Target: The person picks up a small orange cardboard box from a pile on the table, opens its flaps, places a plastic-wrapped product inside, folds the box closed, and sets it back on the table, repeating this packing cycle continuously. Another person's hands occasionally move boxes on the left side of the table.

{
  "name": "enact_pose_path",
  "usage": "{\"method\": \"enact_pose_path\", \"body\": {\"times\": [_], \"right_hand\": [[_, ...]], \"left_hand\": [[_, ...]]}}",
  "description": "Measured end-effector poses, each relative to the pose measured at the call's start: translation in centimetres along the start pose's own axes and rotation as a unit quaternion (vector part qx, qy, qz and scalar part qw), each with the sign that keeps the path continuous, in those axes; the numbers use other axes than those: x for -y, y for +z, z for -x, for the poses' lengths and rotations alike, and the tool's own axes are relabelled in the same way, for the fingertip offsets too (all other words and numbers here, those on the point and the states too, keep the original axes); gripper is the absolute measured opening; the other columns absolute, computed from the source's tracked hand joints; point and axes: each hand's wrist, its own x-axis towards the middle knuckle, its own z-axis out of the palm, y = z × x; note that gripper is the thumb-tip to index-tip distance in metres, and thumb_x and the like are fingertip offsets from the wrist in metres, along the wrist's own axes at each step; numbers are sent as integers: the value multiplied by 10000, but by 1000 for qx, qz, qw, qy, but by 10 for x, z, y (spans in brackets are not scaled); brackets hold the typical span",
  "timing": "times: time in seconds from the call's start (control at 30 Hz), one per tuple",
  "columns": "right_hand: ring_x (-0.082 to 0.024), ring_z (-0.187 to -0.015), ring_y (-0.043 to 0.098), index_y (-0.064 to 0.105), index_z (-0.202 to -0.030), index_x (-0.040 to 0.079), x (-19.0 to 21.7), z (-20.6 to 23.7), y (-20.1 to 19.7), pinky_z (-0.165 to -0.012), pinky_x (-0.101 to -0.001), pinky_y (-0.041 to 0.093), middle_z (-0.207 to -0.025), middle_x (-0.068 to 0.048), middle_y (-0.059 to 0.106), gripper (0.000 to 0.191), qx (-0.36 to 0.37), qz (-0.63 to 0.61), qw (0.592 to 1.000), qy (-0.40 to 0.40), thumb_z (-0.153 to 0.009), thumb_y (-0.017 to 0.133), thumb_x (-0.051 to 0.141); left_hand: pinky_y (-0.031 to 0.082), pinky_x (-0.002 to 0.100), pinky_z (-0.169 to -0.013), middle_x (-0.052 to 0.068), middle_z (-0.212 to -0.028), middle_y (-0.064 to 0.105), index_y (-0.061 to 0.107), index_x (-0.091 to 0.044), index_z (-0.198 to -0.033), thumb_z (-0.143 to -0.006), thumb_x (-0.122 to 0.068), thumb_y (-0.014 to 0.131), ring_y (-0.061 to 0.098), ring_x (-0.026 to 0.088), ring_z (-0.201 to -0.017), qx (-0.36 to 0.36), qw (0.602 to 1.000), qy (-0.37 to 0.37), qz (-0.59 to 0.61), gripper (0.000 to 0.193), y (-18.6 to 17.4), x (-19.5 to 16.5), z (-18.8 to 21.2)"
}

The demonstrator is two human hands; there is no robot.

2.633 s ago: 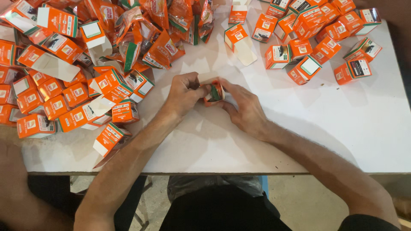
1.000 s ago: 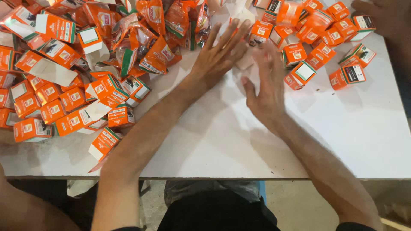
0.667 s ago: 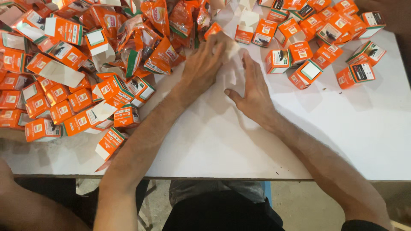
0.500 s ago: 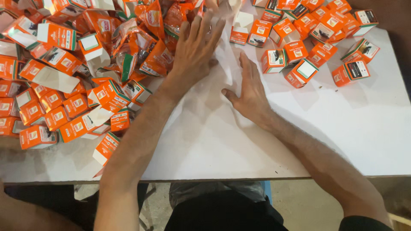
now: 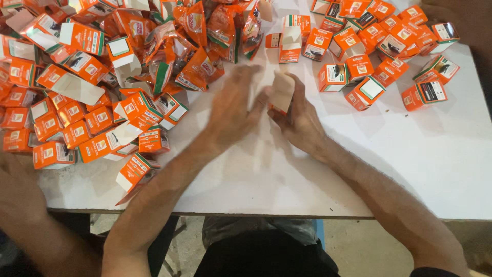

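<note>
Two bare hands work over a white table (image 5: 410, 169) in the head view, the only view. The right hand (image 5: 300, 120) grasps a small carton (image 5: 282, 92) near the middle of the table; the carton shows its pale unprinted side and a little orange at the lower edge, and the fingers close around it from below and from the right. The left hand (image 5: 231, 110) is blurred, its fingers are spread and it holds nothing; its fingertips come just beside the carton, but I cannot tell if they touch it.

To the left lies a big heap of orange cartons (image 5: 77, 102), many with open white flaps. Behind the left hand is a pile of orange foil packets (image 5: 200, 41), crumpled and shiny. To the right of the hands, a looser group of closed orange boxes (image 5: 379, 51) stands on the table, well apart from each other. One open carton (image 5: 290, 41) stands upright just behind the held one. At the left edge, another person's arm (image 5: 20, 205) shows.
</note>
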Motion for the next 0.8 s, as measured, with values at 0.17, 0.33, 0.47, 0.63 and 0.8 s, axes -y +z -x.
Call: {"method": "enact_pose_path", "body": {"times": [0.17, 0.33, 0.47, 0.63, 0.8], "right_hand": [[-412, -1249, 545, 288, -1470, -19, 8, 4, 9, -1056, -468, 462, -1329, -247, 512, 680, 1, 38, 981, -190, -996, 750, 136], [-366, -1229, 567, 469, -1412, -19, 8, 4, 1, -1022, -421, 500, -1331, -243, 505, 556, 26, 0, 988, -155, -950, 756, 100], [-276, -1088, 673, 569, -1354, 3, 8, 5, -2, -955, -379, 553, -1151, -130, 660, 598, 13, -65, 994, -87, -839, 835, 145], [-277, -1062, 698, 637, -1314, 11, 10, 5, 0, -909, -373, 551, -1146, -134, 690, 576, -8, -16, 994, -109, -788, 865, 61], [-291, -1001, 687, 616, -1301, 29, 13, 4, 2, -856, -389, 554, -1097, -134, 676, 628, -18, -15, 995, -93, -746, 902, 98]], "left_hand": [[580, 432, -659, 231, -1133, 535, 560, -28, -1179, -754, -311, 814, 633, 386, -962, -24, 907, -8, -421, 570, -32, 51, -20], [579, 407, -629, 180, -1084, 558, 602, -66, -1220, -859, -178, 781, 666, 331, -885, 11, 895, 65, -441, 418, -18, 63, -12], [579, 392, -678, 155, -1056, 575, 614, -64, -1181, -909, -36, 777, 680, 284, -870, -50, 983, 87, -154, 319, -33, 34, 14], [588, 382, -770, 172, -1168, 613, 536, 29, -1223, -872, 116, 748, 668, 315, -954, -124, 942, 311, 6, 420, -31, 2, 30], [408, 611, -1128, 128, -1224, 630, 628, -18, -1300, -888, -124, 793, 597, 343, -1228, -16, 947, 285, -145, 456, -10, 3, 28]]}}
